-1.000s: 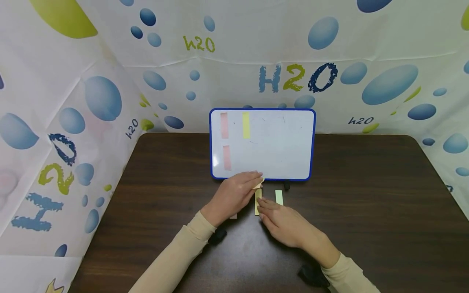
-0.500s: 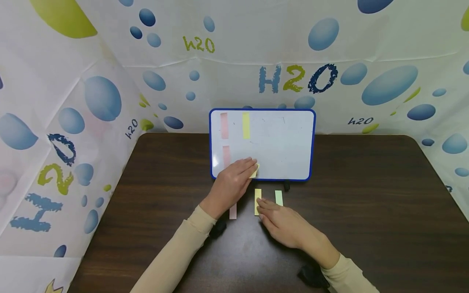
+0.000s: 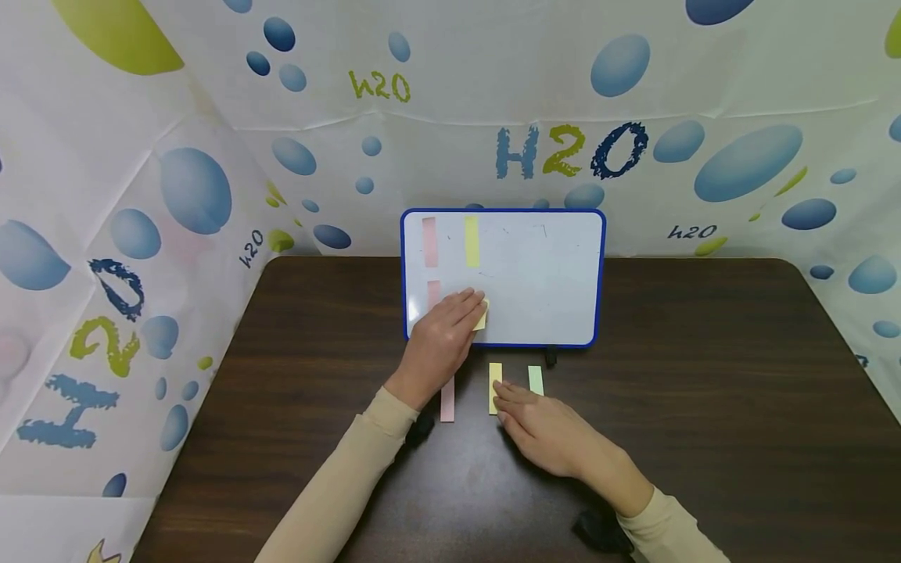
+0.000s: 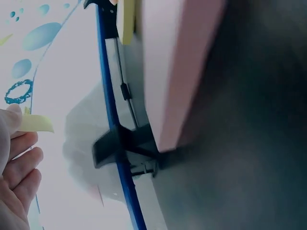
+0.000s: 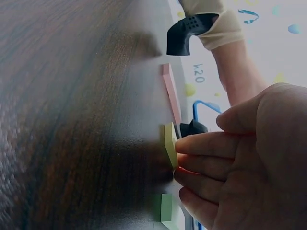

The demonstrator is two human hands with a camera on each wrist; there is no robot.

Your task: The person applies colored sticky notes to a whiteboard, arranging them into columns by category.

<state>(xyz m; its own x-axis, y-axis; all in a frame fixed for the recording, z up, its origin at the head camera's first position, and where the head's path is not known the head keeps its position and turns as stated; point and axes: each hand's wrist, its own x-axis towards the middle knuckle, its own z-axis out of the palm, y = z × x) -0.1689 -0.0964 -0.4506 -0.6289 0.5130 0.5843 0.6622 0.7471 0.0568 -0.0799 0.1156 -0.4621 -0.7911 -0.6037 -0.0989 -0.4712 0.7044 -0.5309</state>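
A person in cream sleeves works with two bare hands at a dark brown table (image 3: 704, 391), where a blue-framed whiteboard (image 3: 542, 289) stands. The left hand (image 3: 442, 336) pinches a small pale yellow note (image 3: 482, 316) between thumb and fingers. Seen from the head, the note sticks out on the right side of the fingertips, mostly covered by them, in front of the board's lower left half. The left wrist view shows one end of the note under the thumb (image 4: 13, 113) and the free end reaching past it, slightly bent; whether it touches the board cannot be told. In the head view the note appears below a yellow strip (image 3: 472, 242) on the board and to the right of a lower pink strip (image 3: 433, 292), which the hand partly hides; an upper pink strip (image 3: 430, 242) sits above that one. The right hand (image 3: 545, 430) grasps nothing: its fingers are extended, the tips touching the side of a yellow pad (image 3: 495, 374) on the table. A pink pad (image 3: 447, 405) lies to the left, below the left hand, and a green pad (image 3: 536, 379) lies to the right, partly behind the right hand.
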